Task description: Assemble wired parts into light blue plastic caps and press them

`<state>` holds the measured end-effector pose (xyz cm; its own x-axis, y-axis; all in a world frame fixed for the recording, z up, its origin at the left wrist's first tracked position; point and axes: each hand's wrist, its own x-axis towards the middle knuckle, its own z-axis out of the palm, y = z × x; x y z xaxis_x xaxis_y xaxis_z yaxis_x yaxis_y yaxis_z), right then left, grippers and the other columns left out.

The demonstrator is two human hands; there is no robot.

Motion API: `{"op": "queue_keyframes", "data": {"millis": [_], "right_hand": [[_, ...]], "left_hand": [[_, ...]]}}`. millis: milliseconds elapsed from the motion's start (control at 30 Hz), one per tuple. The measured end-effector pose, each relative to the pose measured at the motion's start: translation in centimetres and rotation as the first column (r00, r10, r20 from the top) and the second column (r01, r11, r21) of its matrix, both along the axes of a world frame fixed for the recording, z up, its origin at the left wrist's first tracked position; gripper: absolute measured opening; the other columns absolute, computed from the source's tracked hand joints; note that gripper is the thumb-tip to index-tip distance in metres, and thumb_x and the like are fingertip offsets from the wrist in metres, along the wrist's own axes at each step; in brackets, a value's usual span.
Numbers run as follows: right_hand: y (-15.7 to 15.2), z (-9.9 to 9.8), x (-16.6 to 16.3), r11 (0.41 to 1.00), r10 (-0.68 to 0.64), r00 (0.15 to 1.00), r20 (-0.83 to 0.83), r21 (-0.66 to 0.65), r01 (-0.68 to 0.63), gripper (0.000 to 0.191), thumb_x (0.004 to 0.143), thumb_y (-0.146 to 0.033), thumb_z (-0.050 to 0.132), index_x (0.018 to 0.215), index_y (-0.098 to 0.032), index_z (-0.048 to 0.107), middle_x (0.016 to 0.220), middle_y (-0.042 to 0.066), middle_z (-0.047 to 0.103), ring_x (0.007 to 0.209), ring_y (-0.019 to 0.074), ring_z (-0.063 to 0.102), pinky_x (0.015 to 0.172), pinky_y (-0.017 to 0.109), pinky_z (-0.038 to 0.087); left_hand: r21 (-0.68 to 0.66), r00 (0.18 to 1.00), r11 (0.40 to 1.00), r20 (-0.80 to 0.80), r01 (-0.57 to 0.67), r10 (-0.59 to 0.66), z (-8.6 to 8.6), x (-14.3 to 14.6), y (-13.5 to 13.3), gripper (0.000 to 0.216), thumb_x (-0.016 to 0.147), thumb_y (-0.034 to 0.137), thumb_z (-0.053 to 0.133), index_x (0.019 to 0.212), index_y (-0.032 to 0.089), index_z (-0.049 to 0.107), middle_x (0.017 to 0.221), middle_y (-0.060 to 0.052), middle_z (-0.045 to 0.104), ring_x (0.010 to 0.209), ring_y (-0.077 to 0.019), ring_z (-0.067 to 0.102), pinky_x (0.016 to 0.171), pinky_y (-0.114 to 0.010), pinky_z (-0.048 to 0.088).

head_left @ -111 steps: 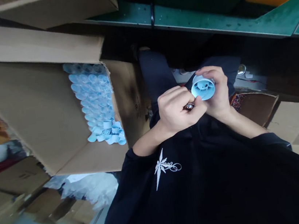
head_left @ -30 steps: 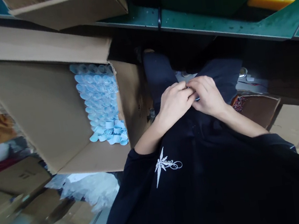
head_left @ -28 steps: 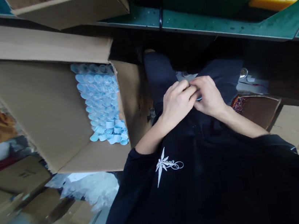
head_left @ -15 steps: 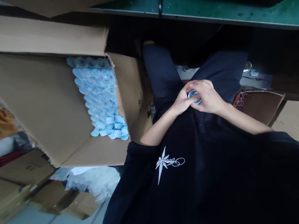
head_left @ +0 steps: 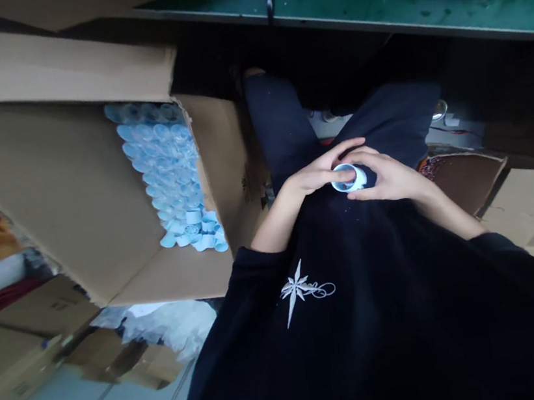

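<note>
Over my lap, both hands meet at a small light-blue plastic cup (head_left: 361, 179), a short round piece with its open mouth facing me. The thumb of my left hand (head_left: 315, 175) reaches into the mouth, while its fingers stretch along the far side. My right hand (head_left: 386, 174) curves around the cup from the right, thumb at the near edge and fingers at the far edge, with a gap before the palm. Inside the cardboard box (head_left: 222, 160) on my left, many similar light-blue pieces (head_left: 169, 167) lie in stacked rows, with several loose ones in front.
A green bench edge (head_left: 371, 19) runs across above my knees. At right stands a smaller open carton (head_left: 471, 179) with dark bits beside it. Clear plastic wrapping (head_left: 170, 324) and flattened cardboard (head_left: 141, 367) lie on the floor at lower left.
My hands have loosened from a close wrap around the cup. The cup is turned so more of its side shows, and the left fingers are straighter. The view has shifted slightly.
</note>
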<state>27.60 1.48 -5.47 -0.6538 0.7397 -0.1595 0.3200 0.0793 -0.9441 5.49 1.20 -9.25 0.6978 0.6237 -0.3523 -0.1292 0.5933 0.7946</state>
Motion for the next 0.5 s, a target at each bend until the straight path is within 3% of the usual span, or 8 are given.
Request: {"op": "queue_keyframes", "data": {"millis": [67,133,233,333,367,433,467,500], "right_hand": [[0.5,2.0,0.1,0.998,-0.068,0.992,-0.109,0.001,0.068,0.069,0.078,-0.058,0.093,0.133,-0.026,0.067,0.130,0.009,0.071,0.119,0.0308,0.071,0.106,0.050,0.060],[0.5,3.3,-0.2,0.979,-0.196,0.950,-0.241,0.007,0.204,0.069,0.075,-0.055,0.096,0.130,-0.028,0.063,0.125,0.007,0.071,0.117,0.0295,0.071,0.104,0.048,0.061],[-0.1,3.5,-1.2,0.918,-0.392,0.850,-0.353,-0.089,0.386,0.075,0.078,-0.059,0.095,0.131,-0.032,0.049,0.117,0.005,0.070,0.105,0.0266,0.074,0.094,0.045,0.064],[-0.7,2.4,-2.4,0.838,-0.545,0.799,-0.256,-0.191,0.511,0.092,0.079,-0.087,0.078,0.141,-0.031,0.039,0.114,0.007,0.067,0.101,0.0281,0.073,0.087,0.046,0.064],[-0.7,2.0,-2.7,0.811,-0.584,0.788,-0.196,-0.196,0.552,0.095,0.080,-0.094,0.068,0.143,-0.030,0.039,0.116,0.009,0.065,0.105,0.0297,0.072,0.087,0.046,0.064],[-0.6,1.2,-3.2,0.771,-0.633,0.769,-0.089,-0.161,0.616,0.095,0.085,-0.100,0.053,0.145,-0.028,0.042,0.122,0.012,0.063,0.112,0.0316,0.070,0.088,0.047,0.063],[-0.5,0.9,-3.2,0.765,-0.641,0.766,-0.056,-0.138,0.630,0.091,0.088,-0.099,0.048,0.144,-0.028,0.045,0.123,0.012,0.063,0.112,0.0311,0.069,0.088,0.046,0.062],[-0.3,0.7,-3.0,0.768,-0.637,0.769,-0.046,-0.123,0.629,0.087,0.090,-0.097,0.046,0.142,-0.027,0.048,0.121,0.011,0.063,0.109,0.0296,0.069,0.087,0.045,0.062]], "left_hand": [[-0.034,0.998,0.999,0.050,-0.036,0.037,1.9,0.6,-0.1,0.073,0.103,0.079,0.050,0.154,0.028,0.059,0.150,-0.013,0.068,0.133,-0.0318,0.070,0.104,-0.043,0.062],[-0.025,0.982,0.983,0.049,-0.183,0.184,3.5,1.7,-1.1,0.074,0.107,0.079,0.034,0.155,0.028,0.057,0.144,-0.012,0.070,0.128,-0.0294,0.072,0.100,-0.041,0.063],[0.105,0.933,0.930,-0.040,-0.352,0.358,4.9,2.9,-3.5,0.070,0.109,0.072,0.044,0.164,0.029,0.043,0.120,-0.009,0.076,0.101,-0.0222,0.076,0.085,-0.034,0.063],[0.422,0.895,0.850,-0.164,-0.316,0.414,5.6,3.4,-5.4,0.068,0.114,0.057,0.044,0.172,0.027,0.023,0.095,-0.003,0.075,0.078,-0.0169,0.071,0.079,-0.033,0.060],[0.565,0.884,0.787,-0.198,-0.250,0.423,5.9,3.5,-5.8,0.065,0.115,0.050,0.044,0.172,0.026,0.022,0.092,-0.001,0.074,0.076,-0.0167,0.070,0.080,-0.034,0.059],[0.808,0.866,0.583,-0.227,-0.088,0.445,6.5,3.8,-6.0,0.058,0.114,0.033,0.048,0.169,0.030,0.028,0.087,0.002,0.072,0.073,-0.0161,0.068,0.079,-0.034,0.058],[0.877,0.863,0.480,-0.218,-0.031,0.455,6.8,3.9,-6.0,0.057,0.113,0.026,0.049,0.166,0.034,0.032,0.084,0.004,0.071,0.070,-0.0154,0.067,0.076,-0.032,0.057],[0.907,0.866,0.420,-0.197,-0.017,0.459,7.2,4.1,-5.7,0.056,0.111,0.022,0.051,0.164,0.036,0.036,0.082,0.005,0.069,0.067,-0.0146,0.066,0.072,-0.031,0.056]]}}
